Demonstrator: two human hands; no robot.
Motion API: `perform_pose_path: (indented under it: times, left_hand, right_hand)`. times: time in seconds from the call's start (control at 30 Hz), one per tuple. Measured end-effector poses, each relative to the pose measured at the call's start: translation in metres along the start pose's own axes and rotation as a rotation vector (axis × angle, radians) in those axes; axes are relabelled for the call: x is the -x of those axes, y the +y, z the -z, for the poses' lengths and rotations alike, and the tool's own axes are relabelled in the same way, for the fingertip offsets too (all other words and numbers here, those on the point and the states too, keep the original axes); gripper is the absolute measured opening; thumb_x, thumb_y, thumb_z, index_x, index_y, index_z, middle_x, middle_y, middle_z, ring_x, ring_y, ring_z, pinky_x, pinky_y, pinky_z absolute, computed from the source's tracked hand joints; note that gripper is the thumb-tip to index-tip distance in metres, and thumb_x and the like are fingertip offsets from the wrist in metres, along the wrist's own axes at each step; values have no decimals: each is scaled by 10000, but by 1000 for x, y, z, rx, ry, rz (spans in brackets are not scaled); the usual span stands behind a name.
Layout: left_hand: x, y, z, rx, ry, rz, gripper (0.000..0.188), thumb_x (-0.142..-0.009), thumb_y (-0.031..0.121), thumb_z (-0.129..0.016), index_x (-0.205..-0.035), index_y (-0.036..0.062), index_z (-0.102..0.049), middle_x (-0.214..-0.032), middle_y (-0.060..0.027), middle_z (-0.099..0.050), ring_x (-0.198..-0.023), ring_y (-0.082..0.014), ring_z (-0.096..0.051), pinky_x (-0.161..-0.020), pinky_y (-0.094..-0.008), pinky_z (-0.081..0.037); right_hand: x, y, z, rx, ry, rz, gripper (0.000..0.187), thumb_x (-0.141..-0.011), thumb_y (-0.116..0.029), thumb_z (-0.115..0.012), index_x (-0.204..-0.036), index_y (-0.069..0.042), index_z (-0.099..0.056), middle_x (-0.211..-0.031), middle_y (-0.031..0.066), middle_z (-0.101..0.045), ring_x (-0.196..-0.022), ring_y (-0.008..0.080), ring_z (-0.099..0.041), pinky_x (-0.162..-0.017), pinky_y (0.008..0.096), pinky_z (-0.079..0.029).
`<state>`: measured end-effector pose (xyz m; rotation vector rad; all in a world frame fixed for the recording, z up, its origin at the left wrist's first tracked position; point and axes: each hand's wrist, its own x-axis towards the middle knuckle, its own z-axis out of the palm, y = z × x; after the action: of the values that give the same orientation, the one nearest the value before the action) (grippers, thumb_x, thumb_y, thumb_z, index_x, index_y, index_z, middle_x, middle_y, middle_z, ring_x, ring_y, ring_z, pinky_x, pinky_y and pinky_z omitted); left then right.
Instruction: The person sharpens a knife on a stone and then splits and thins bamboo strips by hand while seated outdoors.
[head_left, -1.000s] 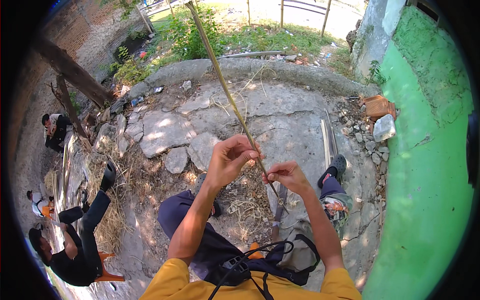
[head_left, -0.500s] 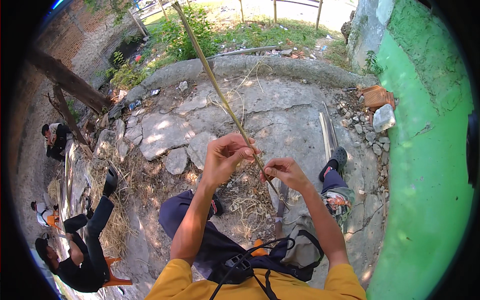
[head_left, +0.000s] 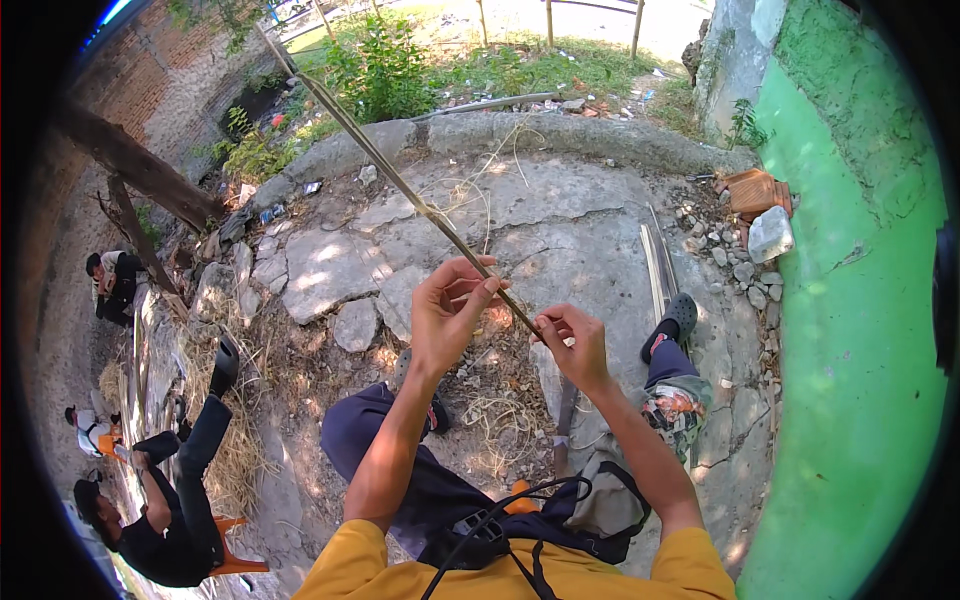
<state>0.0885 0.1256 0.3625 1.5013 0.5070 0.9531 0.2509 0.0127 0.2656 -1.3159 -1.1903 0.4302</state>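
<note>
A long thin bundle of bamboo strips (head_left: 432, 213) slants from the upper left down to my hands. My left hand (head_left: 446, 318) grips it near its lower part, thumb and fingers pinched and the other fingers curled. At the lower end, my right hand (head_left: 574, 346) pinches the tip between thumb and forefinger. Below my right hand, a long dark flat piece (head_left: 564, 415) stands between my legs; its kind I cannot make out.
Split bamboo slats (head_left: 656, 268) lie by my right shoe (head_left: 678, 318). Pale shavings (head_left: 495, 425) litter the ground. A green wall (head_left: 850, 400) rises on the right, with a white block (head_left: 770, 236) beside it. At left, a person (head_left: 170, 510) sits on an orange chair (head_left: 236, 560).
The bamboo bundle has tipped further left and lower at its far end. My right hand has turned slightly upright and shifted a little right; my left hand has moved slightly left.
</note>
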Motion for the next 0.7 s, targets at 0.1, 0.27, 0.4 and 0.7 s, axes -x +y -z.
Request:
perform_pose_path:
  times: [0.1, 0.27, 0.4, 0.7]
  left_hand:
    - [-2, -5, 2, -93, 33, -15, 183, -958, 41, -638, -1129, -22, -631, -1101, -115, -652, -955, -235, -713, -794, -356, -631]
    - [-1, -1, 1, -162, 34, 30, 328, -975, 29, -599, -1301, -10, -580, -1009, -103, -676, -941, -208, -707, -804, -344, -621]
    - [1, -1, 4, -222, 27, -1, 370, -983, 16, -576, -1352, -2, -555, -896, -77, -674, -917, -184, -705, -801, -326, -606]
    - [-9, 16, 34, -177, 202, -224, 379, -1009, -8, -492, -1384, 21, -537, -892, -31, -563, -824, -127, -641, -812, -356, -620]
  right_hand:
    - [1, 3, -4, 17, 29, -20, 160, -978, -127, -618, -973, 32, -637, -878, 114, -685, -733, 180, -722, -579, 279, -578]
    - [2, 8, -9, -289, 100, -203, 207, -1009, -182, -578, -1024, 22, -610, -877, 80, -674, -819, 158, -703, -689, 290, -579]
    - [-15, 9, 13, -353, -46, -302, 188, -1034, -189, -531, -1026, -16, -601, -873, 52, -659, -869, 166, -699, -785, 298, -562]
    - [-33, 134, 84, -910, 606, -717, 106, -1021, -231, -576, -1036, -127, -591, -793, -12, -589, -720, 126, -620, -758, 314, -567]
